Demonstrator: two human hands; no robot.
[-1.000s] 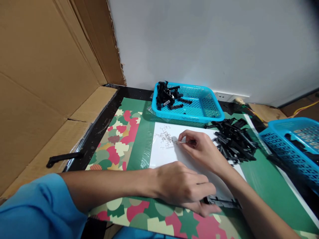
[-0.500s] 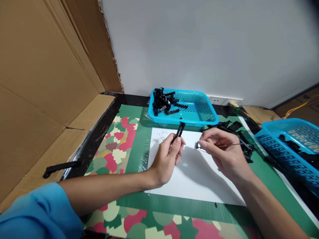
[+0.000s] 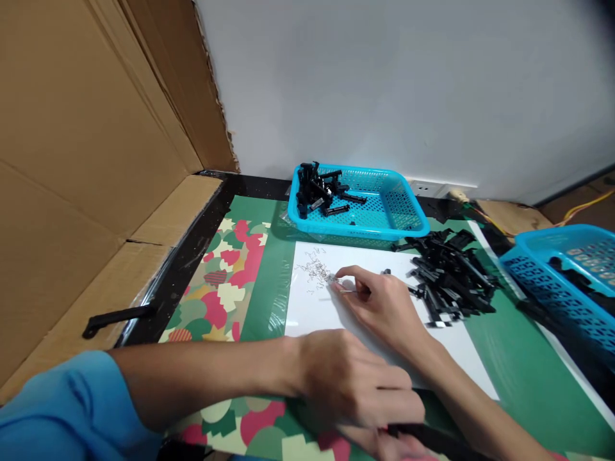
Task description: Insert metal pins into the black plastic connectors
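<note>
My right hand [image 3: 379, 301] reaches across the white sheet [image 3: 312, 307] and pinches a thin metal tool, its tip touching a small pile of tiny metal springs [image 3: 314, 269]. Near the front edge, my left hand [image 3: 355, 384] lies with its fingers closed over a long black plastic part [image 3: 432, 435], pressing it onto the patterned mat. A heap of black plastic parts [image 3: 446, 275] lies just right of my right hand.
A blue basket [image 3: 384, 211] with several black parts stands at the back. A second blue basket [image 3: 567, 275] sits at the right edge. Cardboard walls [image 3: 96, 128] close the left side, with a black part [image 3: 115, 317] on the flap. Wires lie at the back right.
My left hand dropped from the back of the sheet to the front edge onto a long black part. My right hand swung left to the spring pile.
</note>
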